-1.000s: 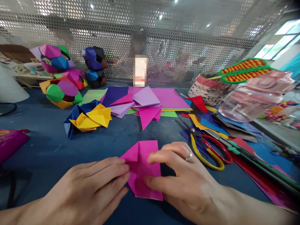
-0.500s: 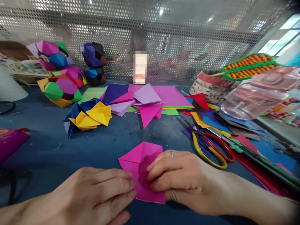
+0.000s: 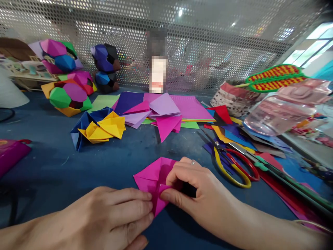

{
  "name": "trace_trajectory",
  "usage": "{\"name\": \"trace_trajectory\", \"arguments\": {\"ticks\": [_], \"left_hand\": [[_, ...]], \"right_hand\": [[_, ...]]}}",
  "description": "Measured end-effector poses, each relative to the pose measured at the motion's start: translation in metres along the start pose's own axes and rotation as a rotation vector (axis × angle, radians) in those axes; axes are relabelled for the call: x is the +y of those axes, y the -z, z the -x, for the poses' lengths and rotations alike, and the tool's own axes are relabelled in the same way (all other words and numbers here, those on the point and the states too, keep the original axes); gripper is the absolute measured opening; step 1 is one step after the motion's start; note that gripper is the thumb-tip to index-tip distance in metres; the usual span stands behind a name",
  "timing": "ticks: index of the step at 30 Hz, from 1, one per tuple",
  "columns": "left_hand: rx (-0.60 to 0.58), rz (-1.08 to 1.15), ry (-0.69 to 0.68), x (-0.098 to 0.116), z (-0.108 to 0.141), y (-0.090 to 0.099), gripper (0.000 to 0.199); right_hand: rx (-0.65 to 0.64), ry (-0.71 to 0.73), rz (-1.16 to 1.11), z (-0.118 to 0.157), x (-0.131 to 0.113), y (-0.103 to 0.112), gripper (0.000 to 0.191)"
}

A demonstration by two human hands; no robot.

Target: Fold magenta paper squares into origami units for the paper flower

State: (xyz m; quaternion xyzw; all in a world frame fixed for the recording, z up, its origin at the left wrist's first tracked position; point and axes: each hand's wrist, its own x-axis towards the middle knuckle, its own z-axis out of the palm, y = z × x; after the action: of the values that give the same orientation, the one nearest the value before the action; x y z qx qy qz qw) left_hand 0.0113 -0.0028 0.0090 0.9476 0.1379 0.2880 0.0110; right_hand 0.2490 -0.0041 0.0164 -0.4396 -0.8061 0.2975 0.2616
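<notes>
A magenta sheet of origami paper [image 3: 148,172] lies on the dark blue tabletop, with creases and a folded upper left corner. My right hand [image 3: 192,187] pinches its lower right corner between thumb and forefinger, bent over toward the paper's middle crease. A ring shows on one of that hand's fingers. The paper's lower left edge is under the fingertips of my left hand [image 3: 111,215]; its fingers are stretched out side by side, palm down. Both hands partly cover the sheet. Beyond it, a folded magenta piece [image 3: 169,126] points toward me.
Yellow folded paper units [image 3: 104,130] sit against a blue one [image 3: 78,133] at left. Paper balls [image 3: 69,97] stand behind. Scissors [image 3: 234,163] with red and yellow handles lie right, near scattered paper and a clear pink bottle [image 3: 279,111]. A perforated metal panel [image 3: 197,38] closes the back.
My right hand has lifted the paper's lower right corner and turned it inward, to the left. Its thumb now lies on the flap. My left hand has stayed almost still.
</notes>
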Motion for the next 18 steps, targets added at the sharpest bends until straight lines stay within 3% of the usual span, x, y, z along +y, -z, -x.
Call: {"name": "trace_trajectory", "arguments": {"ticks": [8,13,18], "left_hand": [[-0.002,0.008,-0.006,-0.003,0.0038,-0.0045,0.028],[0.057,-0.003,-0.002,-0.0024,0.0067,-0.0046,0.025],[-0.014,0.013,0.03,-0.0032,0.0045,-0.0022,0.025]], "right_hand": [[-0.025,-0.083,0.115,-0.0066,-0.0024,-0.0033,0.021],[-0.035,-0.134,0.102,-0.0072,-0.0038,-0.0019,0.023],[-0.028,-0.117,0.116,-0.0055,-0.0026,-0.0025,0.022]]}}
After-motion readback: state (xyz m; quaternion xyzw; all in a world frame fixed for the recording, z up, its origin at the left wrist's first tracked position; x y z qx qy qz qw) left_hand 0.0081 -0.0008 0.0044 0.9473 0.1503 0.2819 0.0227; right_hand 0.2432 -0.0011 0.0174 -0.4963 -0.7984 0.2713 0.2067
